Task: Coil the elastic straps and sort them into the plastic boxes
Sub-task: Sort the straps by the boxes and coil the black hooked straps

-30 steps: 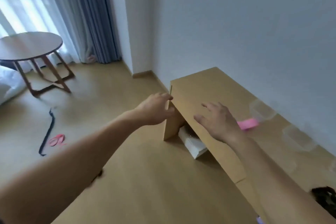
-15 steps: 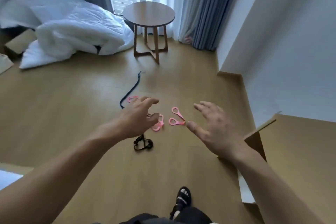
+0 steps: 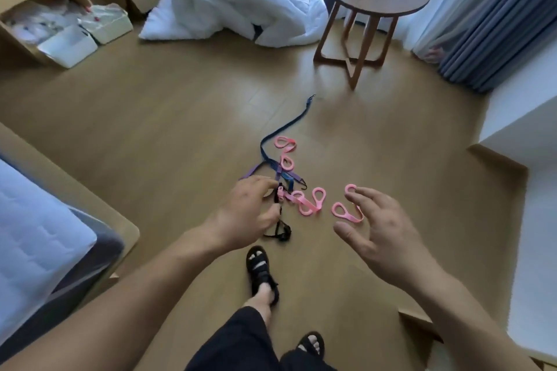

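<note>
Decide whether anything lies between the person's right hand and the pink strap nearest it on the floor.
Nothing visible does. The right hand is open over the floor, its fingertips overlapping the nearest pink strap in this view. The tangle of other straps lies off toward the left hand, out of the path.

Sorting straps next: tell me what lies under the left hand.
Showing around the left hand: a black strap, a purple strap and a pink strap on the wooden floor. The hand covers the tangle's left part; anything there is hidden.
</note>
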Available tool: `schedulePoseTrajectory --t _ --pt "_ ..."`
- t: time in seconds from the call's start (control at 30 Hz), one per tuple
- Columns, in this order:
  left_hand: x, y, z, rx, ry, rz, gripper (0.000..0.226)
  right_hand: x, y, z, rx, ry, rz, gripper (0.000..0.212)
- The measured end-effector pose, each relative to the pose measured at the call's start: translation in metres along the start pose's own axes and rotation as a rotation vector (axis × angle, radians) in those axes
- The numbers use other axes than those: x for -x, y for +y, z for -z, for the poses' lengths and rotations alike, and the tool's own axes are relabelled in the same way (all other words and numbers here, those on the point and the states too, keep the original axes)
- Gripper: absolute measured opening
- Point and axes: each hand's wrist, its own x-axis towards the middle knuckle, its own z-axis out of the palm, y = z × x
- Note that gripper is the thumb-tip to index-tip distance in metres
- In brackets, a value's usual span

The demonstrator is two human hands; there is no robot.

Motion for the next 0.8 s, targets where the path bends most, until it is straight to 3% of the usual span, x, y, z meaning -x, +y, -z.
schedulePoseTrajectory --t 0.3,0.47,0.57,0.63,0.73,0.8 --pt "-0.216 -0.078 -0.109 0.176 -0.279 0.254 0.042 -0.168 0.103 -0.130 -0.035 -0.238 -0.265 0.058" --pt "-0.311 -0.144 -0.211 0.289 -0.325 0.427 0.032 -0.247 0.190 -0.239 -0.125 -0.368 -0.410 0.060" --pt "-0.356 -0.189 -0.283 0.292 -0.316 0.493 0.012 -0.301 0.244 -0.311 -0.143 -0.384 -0.447 0.057" --pt "-0.381 -0.218 -0.332 0.279 -0.321 0.502 0.008 -0.335 0.278 -0.358 -0.173 -0.399 -0.484 0.049" --pt "-0.410 -0.257 -0.401 0.284 -0.340 0.512 0.011 -0.378 0.326 -0.423 -0.200 -0.415 -0.500 0.016" --pt "-0.425 -0.279 -0.441 0.278 -0.348 0.517 0.012 -0.401 0.355 -0.462 -0.194 -0.408 -0.493 0.016"
